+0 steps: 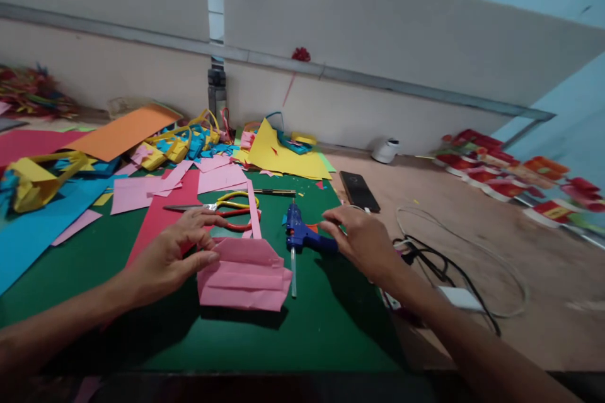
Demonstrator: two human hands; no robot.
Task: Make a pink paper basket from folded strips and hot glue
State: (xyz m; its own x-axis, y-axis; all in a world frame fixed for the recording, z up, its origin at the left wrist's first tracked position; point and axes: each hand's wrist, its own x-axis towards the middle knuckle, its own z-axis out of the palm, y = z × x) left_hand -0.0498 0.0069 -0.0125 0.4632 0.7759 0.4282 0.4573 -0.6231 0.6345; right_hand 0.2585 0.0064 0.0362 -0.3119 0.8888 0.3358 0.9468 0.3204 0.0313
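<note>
My left hand [182, 245] pinches the left edge of a folded pink paper piece [243, 280], thumb in front and fingers behind. The piece has flat horizontal creases and casts a shadow on the green board [227, 346]. A blue glue gun [297, 233] with a clear glue stick sticking out lies just right of the paper. Over its handle is my right hand [362, 239], thumb and forefinger apart; its other fingers are hidden. Scissors [236, 208] with yellow and red handles lie beyond my left hand, beside a narrow pink strip [254, 211].
Coloured sheets and pink scraps [222, 177] cover the left and back. Yellow and blue paper baskets [177, 145] sit behind them. To the right are a phone [359, 191], tangled cables [435, 261] and a white adapter [459, 298]. Red paper pieces [491, 164] line the far right.
</note>
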